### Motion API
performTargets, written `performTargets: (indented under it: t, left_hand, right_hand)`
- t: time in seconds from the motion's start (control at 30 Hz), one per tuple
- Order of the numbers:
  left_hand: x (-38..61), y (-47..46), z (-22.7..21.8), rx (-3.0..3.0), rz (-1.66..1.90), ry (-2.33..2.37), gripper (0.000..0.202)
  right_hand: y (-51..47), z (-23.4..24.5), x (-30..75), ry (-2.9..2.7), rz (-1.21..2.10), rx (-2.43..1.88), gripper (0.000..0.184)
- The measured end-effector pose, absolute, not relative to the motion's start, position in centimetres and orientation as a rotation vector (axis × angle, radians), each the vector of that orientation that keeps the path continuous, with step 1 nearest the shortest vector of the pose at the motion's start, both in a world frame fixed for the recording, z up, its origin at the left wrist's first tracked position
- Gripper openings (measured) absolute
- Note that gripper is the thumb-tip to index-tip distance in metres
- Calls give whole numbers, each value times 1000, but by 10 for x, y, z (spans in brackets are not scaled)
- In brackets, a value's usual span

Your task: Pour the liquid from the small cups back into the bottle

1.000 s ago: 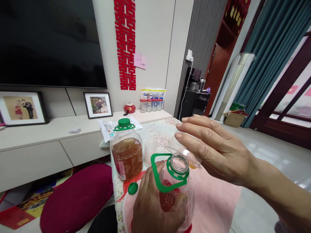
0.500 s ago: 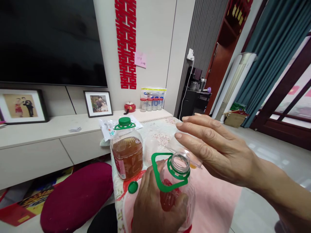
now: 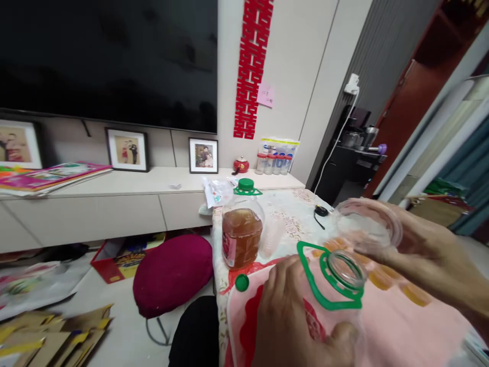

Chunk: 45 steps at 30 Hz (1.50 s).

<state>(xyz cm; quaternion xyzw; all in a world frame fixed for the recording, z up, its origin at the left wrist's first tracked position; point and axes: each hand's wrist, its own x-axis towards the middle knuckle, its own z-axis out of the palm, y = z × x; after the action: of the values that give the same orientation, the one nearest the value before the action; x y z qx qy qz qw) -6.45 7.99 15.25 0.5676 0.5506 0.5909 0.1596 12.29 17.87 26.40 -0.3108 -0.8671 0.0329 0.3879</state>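
Observation:
My left hand [image 3: 294, 316] is wrapped round a clear plastic jug [image 3: 347, 321] with a green handle ring [image 3: 330, 300]. The jug's mouth is uncapped. Above and right of that mouth, my right hand [image 3: 416, 244] grips a clear plastic cup [image 3: 367, 224], its round rim tilted towards me and blurred. A green cap [image 3: 242, 282] lies left of my left hand. Behind it stands a second jug [image 3: 243, 229], capped in green and partly filled with amber liquid. A stack of clear cups [image 3: 272, 237] is beside that jug.
Several cups of amber liquid [image 3: 382, 279] stand on the pink mat [image 3: 405, 331]. A black corded object [image 3: 321, 211] lies on the flowered tablecloth. Left of the table are a maroon stool [image 3: 173, 272] and flattened cardboard [image 3: 57, 339]. Framed photos [image 3: 127, 149] line the white cabinet.
The view has swung left, so the hands and table appear further right. My right hand has turned from back-up with fingers extended to holding the cup with its rim in view.

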Motion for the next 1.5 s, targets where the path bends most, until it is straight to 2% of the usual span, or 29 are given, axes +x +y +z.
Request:
performTargets:
  t: [0.1, 0.2, 0.27, 0.37, 0.7, 1.03, 1.23, 1.5]
  left_hand:
    - [-60, 78, 154, 1506, 1693, 1516, 64]
    - [-59, 74, 153, 1415, 1592, 1564, 78]
    - [-63, 72, 151, 1475, 1505, 1577, 89]
    - [-73, 74, 145, 1640, 1398, 1521, 87]
    - [-72, 94, 116, 1705, 1314, 1507, 77]
    - [-72, 95, 108, 1737, 1334, 1489, 89]
    - [-77, 95, 123, 1764, 1356, 1452, 74]
    - [-86, 78, 145, 1755, 1377, 1470, 79]
  right_hand:
    - [200, 239, 122, -1888, 623, -983, 74]
    - [221, 213, 111, -1682, 871, -1041, 94]
    - [233, 197, 98, -1616, 963, -1023, 100]
    - [251, 176, 76, -1561, 1087, -956, 99]
    - [294, 127, 16, -1463, 1128, -875, 103]
    - [303, 96, 8, -1483, 1133, -938, 112]
    - [296, 99, 17, -1570, 1132, -952, 121]
    - [297, 105, 11, -1662, 1087, -943, 98]
